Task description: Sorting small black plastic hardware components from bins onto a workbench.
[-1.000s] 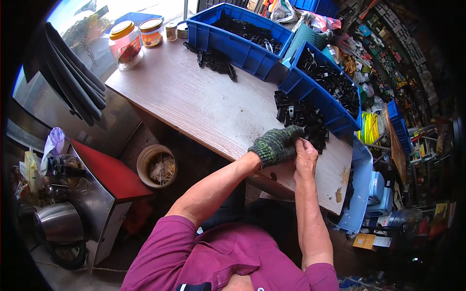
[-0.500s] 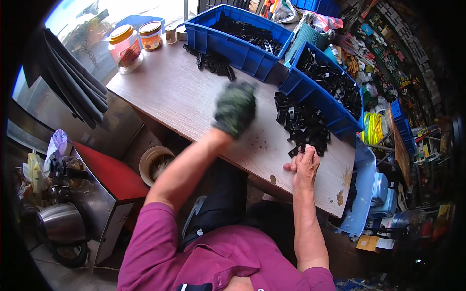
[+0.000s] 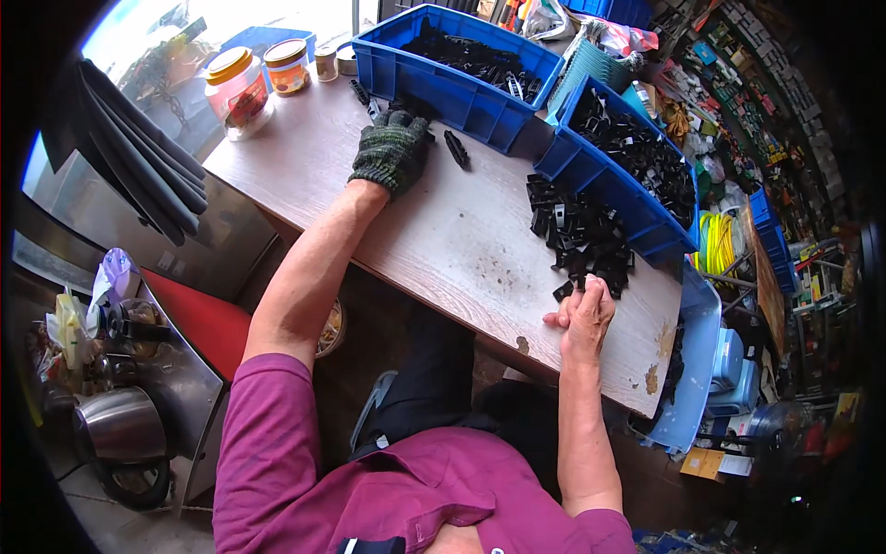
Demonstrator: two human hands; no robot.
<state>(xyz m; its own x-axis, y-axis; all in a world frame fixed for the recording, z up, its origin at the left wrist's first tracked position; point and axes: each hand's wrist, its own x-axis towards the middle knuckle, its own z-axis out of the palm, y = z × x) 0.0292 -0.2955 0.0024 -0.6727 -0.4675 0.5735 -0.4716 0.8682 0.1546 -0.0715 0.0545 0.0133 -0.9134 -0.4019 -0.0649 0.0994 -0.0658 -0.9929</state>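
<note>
Black parts, far cluster point(image 3: 417, 107): on the table point(image 3: 434, 240), just beside the far blue bin point(image 3: 471, 115); one elongated piece point(image 3: 457, 150) lying apart. Left hand point(image 3: 392, 152): dark green knit glove, fingers over the cluster, grasp cannot be told. Black parts, near pile point(image 3: 580, 226): beside the second blue bin point(image 3: 604, 189). Right hand point(image 3: 586, 321): bare, fingers bent at the pile's lower edge; whether gripping a piece, cannot tell. Lidded jar point(image 3: 237, 92): table's far left

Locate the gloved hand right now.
In the head view, the gloved left hand is upper left of centre over the table, just in front of its far blue bin, with a lone black part to its right.
</note>
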